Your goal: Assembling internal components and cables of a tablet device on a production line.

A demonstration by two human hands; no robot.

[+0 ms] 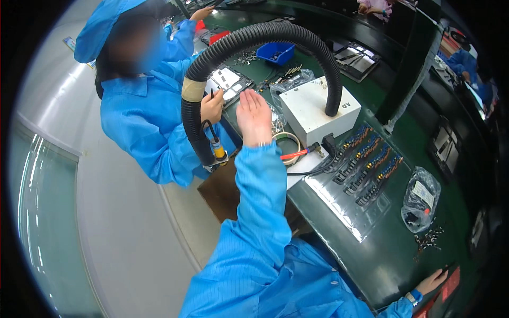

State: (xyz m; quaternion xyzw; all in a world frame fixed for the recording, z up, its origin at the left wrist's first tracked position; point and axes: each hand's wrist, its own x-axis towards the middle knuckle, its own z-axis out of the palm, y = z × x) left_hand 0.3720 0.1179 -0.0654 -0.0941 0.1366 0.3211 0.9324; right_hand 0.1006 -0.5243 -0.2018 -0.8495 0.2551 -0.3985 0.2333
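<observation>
My left hand (254, 117) is raised in front of the black corrugated hose (254, 34), palm showing and fingers stretched, with nothing in it. Close to its wrist are a roll of tape (287, 141) and a red air tube (295, 155). The white box (313, 108) that the hose enters stands just to its right. At the lower right my right hand (432, 281) lies on the green table (360, 265), fingers extended, beside a red flat piece (450, 283). A pile of small parts (428, 241) lies a little farther off.
A co-worker (143, 116) in blue sits at the left, holding a dark pen-like tool near an opened device (230, 82). Rows of cable parts (366, 167) lie on a clear sheet. A plastic bag (421, 199), a blue bin (275, 53) and a dark post (411, 63) stand about.
</observation>
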